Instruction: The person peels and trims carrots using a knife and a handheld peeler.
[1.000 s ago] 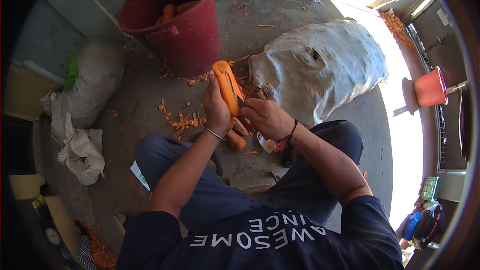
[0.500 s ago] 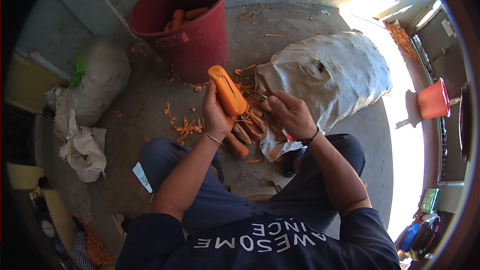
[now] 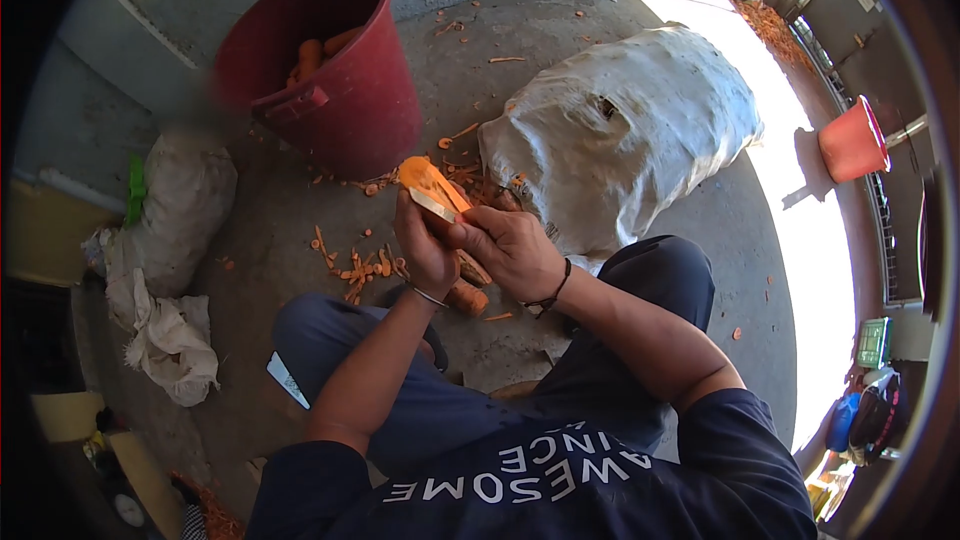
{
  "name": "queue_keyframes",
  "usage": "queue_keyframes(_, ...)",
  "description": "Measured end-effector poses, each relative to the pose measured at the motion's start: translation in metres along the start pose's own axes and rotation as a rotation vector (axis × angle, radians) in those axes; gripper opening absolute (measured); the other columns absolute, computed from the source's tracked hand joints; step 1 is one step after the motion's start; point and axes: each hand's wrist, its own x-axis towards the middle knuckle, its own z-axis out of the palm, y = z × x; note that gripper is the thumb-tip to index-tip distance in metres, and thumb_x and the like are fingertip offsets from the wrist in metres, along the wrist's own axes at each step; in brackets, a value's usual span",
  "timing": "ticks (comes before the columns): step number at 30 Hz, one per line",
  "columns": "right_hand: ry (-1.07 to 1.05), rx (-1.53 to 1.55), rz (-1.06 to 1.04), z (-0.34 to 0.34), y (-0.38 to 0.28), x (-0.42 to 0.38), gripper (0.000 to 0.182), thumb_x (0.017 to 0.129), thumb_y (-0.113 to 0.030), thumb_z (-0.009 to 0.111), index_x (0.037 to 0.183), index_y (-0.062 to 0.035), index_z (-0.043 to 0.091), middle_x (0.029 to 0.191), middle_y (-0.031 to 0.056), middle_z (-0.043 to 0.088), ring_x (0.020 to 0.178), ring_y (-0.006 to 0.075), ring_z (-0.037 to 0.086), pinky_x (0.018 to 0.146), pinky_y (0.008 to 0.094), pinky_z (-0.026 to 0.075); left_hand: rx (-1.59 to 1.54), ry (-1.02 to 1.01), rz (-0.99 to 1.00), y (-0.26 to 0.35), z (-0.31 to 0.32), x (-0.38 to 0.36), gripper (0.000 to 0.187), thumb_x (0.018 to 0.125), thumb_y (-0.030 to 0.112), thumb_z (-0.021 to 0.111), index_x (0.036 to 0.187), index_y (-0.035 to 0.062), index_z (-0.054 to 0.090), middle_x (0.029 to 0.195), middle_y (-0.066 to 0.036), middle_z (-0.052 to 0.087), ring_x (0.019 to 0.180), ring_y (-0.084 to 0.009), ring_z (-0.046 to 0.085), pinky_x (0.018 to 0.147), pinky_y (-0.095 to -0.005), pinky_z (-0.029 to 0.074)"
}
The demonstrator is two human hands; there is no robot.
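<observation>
A large, partly peeled carrot (image 3: 424,176) rests upright in my left hand (image 3: 426,258), whose fingers are wrapped round its lower part. My right hand (image 3: 518,252) is closed on a knife, its flat blade (image 3: 433,206) lying across the near side of the carrot. Most of the knife's handle is hidden by my fingers. Both hands meet at the carrot, above my crossed legs. Below them, unpeeled carrots (image 3: 467,297) and orange peelings (image 3: 368,270) lie on the floor, partly covered by my hands.
A dark red bucket (image 3: 350,110) with carrots inside stands ahead to the left. A big white sack (image 3: 630,130) lies ahead to the right. Another sack (image 3: 185,205) leans at the left. An orange-red bucket (image 3: 853,140) stands far right by the sunlit strip.
My right hand has moved left to the carrot, bringing the knife blade against it. The carrot has been drawn slightly closer and lower. The whole view has shifted a little.
</observation>
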Motion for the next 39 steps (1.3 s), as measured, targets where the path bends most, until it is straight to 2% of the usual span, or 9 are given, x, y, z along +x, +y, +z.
queue_keyframes(5,-0.045,-0.006,0.078,-0.004,-0.004,-0.001,0.036,0.106,-0.034,0.064,0.108,0.0011,0.07,0.083,0.0205,0.069,0.075,0.0377,0.069,0.069,0.0432,0.052,-0.061,-0.037,0.045,-0.002,0.003,-0.005,0.063,0.112,0.061,0.032,0.136,0.0054,0.052,0.119,-0.012,0.065,0.109,-0.0232,0.065,0.1,-0.0397,0.051)
queue_keyframes(11,-0.002,0.003,0.036,-0.002,-0.005,-0.003,0.035,0.105,-0.033,0.066,0.107,0.0021,0.071,0.083,0.0211,0.069,0.075,0.0382,0.069,0.068,0.0434,0.053,0.09,-0.055,0.09,0.006,0.008,-0.007,0.065,0.112,0.061,0.033,0.137,0.003,0.051,0.117,-0.015,0.065,0.109,-0.0231,0.064,0.098,-0.0395,0.051)
queue_keyframes(15,0.07,-0.015,-0.036,0.001,-0.006,-0.005,0.034,0.104,-0.03,0.068,0.107,0.0033,0.071,0.082,0.0211,0.069,0.074,0.0377,0.07,0.066,0.0431,0.052,0.088,-0.007,0.105,0.006,0.009,-0.007,0.066,0.112,0.06,0.033,0.137,0.002,0.05,0.117,-0.015,0.064,0.108,-0.0228,0.064,0.097,-0.0394,0.051)
queue_keyframes(21,0.072,0.026,-0.031,0.003,-0.009,-0.005,0.033,0.104,-0.029,0.068,0.108,0.0034,0.071,0.083,0.0205,0.069,0.071,0.0364,0.069,0.065,0.0417,0.052,0.057,-0.073,0.089,0.011,0.013,-0.009,0.068,0.11,0.063,0.035,0.141,0.0034,0.048,0.12,-0.015,0.065,0.109,-0.0235,0.064,0.098,-0.0401,0.051)
queue_keyframes(24,0.084,0.057,-0.054,0.006,-0.008,-0.007,0.033,0.105,-0.029,0.067,0.111,0.0034,0.071,0.083,0.0197,0.069,0.07,0.0348,0.069,0.064,0.0412,0.052,-0.089,-0.016,0.068,0.011,0.013,-0.009,0.064,0.11,0.058,0.043,0.138,0.0007,0.044,0.119,-0.018,0.064,0.104,-0.0277,0.069,0.094,-0.0409,0.057)
queue_keyframes(27,0.086,0.072,-0.063,0.008,-0.009,-0.008,0.035,0.105,-0.03,0.067,0.112,0.0037,0.071,0.082,0.0191,0.069,0.07,0.0323,0.069,0.064,0.0404,0.052,-0.069,-0.138,0.097,0.014,0.011,-0.009,0.076,0.106,0.069,0.041,0.147,0.0044,0.046,0.126,-0.013,0.062,0.112,-0.023,0.063,0.1,-0.0406,0.05)
queue_keyframes(36,0.021,0.106,0.029,0.004,-0.013,-0.005,0.039,0.106,-0.033,0.066,0.112,0.0051,0.072,0.081,0.0178,0.069,0.069,0.025,0.068,0.066,0.0383,0.052,0.117,-0.121,0.139,0.021,0.013,-0.01,0.073,0.108,0.064,0.043,0.148,0.0032,0.044,0.125,-0.015,0.061,0.112,-0.023,0.062,0.1,-0.0392,0.05)
queue_keyframes(38,0.002,0.112,0.036,0.002,-0.015,-0.004,0.039,0.106,-0.033,0.066,0.113,0.0049,0.072,0.081,0.0178,0.069,0.069,0.0249,0.068,0.066,0.0382,0.052,0.023,-0.065,0.167,0.02,0.017,-0.009,0.066,0.107,0.055,0.055,0.144,0.0026,0.04,0.118,-0.016,0.064,0.104,-0.0255,0.068,0.094,-0.0396,0.057)
queue_keyframes(39,0.008,0.119,0.044,0.003,-0.015,-0.005,0.039,0.106,-0.033,0.066,0.113,0.0048,0.072,0.081,0.0177,0.069,0.069,0.0251,0.068,0.066,0.0382,0.052,0.024,-0.064,0.167,0.022,0.018,-0.009,0.066,0.107,0.055,0.055,0.144,0.0026,0.04,0.118,-0.016,0.064,0.104,-0.0255,0.068,0.094,-0.0396,0.057)
